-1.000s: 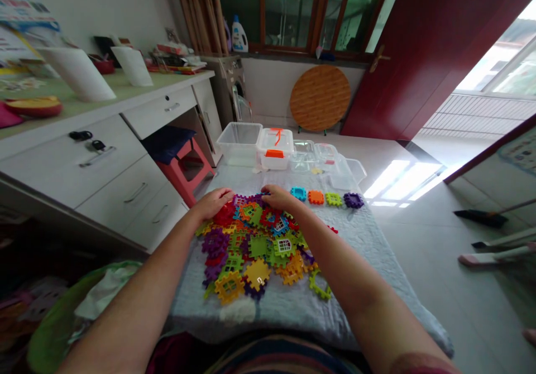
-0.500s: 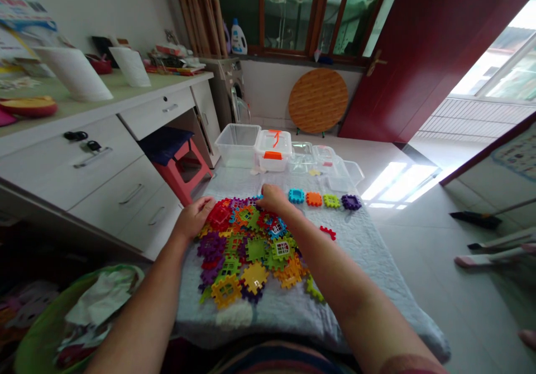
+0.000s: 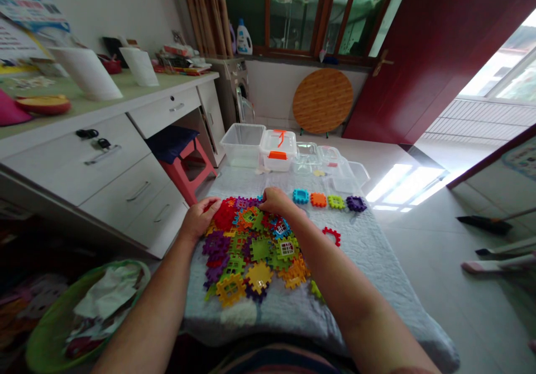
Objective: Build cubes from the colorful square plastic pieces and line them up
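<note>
A heap of plastic interlocking building pieces (image 3: 260, 248), in red, purple, green, yellow, orange and blue, is spread in front of me. At the heap's far left edge, my left hand (image 3: 200, 219) has its thumb and fingers closed against red building pieces (image 3: 225, 215). My right hand (image 3: 276, 200) reaches to the far edge of the heap with curled fingers; what lies in them is hidden. Beyond it, a row holds a blue piece (image 3: 300, 196), an orange piece (image 3: 318, 200), a green piece (image 3: 336, 202) and a dark purple piece (image 3: 356, 204).
An open clear bin (image 3: 243, 145), a lidded box with orange clips (image 3: 278, 152) and smaller clear containers (image 3: 306, 156) line the table's far end. A red frame piece (image 3: 333, 234) lies right of my forearm. A pink stool (image 3: 188, 164) stands left.
The whole view has shifted slightly to the right. My right forearm has uncovered more of the red frame piece. Both hands stay at nearly the same spots on the heap.
</note>
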{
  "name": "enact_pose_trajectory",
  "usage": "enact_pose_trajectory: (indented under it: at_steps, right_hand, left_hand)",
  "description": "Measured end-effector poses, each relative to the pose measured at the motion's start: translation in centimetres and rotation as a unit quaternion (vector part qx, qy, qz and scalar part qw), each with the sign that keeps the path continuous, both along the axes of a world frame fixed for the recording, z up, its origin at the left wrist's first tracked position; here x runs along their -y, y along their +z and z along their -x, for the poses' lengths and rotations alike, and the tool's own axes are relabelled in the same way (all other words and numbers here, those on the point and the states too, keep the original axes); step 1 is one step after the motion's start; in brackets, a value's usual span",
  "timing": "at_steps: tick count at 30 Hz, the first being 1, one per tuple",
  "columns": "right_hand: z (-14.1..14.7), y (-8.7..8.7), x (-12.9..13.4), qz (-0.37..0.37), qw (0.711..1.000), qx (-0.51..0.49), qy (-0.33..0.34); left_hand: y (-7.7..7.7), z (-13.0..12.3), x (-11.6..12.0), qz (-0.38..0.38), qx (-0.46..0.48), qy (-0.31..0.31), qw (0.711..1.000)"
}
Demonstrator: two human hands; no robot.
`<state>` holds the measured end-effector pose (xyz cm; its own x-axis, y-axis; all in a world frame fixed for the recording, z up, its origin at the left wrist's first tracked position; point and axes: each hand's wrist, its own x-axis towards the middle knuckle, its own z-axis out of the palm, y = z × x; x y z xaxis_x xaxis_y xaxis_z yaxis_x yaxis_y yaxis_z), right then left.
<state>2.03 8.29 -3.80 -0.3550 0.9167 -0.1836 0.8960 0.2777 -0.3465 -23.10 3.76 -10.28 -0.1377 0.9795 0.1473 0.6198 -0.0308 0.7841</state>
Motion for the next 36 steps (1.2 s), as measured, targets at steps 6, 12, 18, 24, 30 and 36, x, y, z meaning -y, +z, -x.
enact_pose_trajectory:
  at_steps: [6,12,18,24,30,36]
  right_hand:
    - [-0.2,-0.4,0.3,-0.011,0.999,-0.033,-0.007]
    - [-0.3,-0.5,0.0,0.014,0.999,-0.039,0.0]
    - [-0.2,-0.3,0.0,0.011,0.999,-0.043,-0.004]
    - [-0.2,-0.6,0.1,-0.008,0.992,-0.125,-0.01]
    - [-3.2,-0.2,0.0,-0.046,0.944,-0.319,-0.066]
    - [-10.1,0.9,1.9,-0.125,0.938,-0.313,-0.082]
  left_hand:
    - [-0.3,0.1,-0.1,0.009,0.002,-0.002,1.0]
    - [-0.4,0.3,-0.1,0.008,0.011,-0.002,1.0]
    - [-0.2,0.1,-0.1,0.005,0.004,0.003,1.0]
    - [0.4,-0.3,0.2,0.003,0.002,0.011,1.0]
    - [-0.3,0.1,0.0,0.006,0.015,0.008,1.0]
    - [-0.4,0.3,-0.1,0.001,0.007,0.009,1.0]
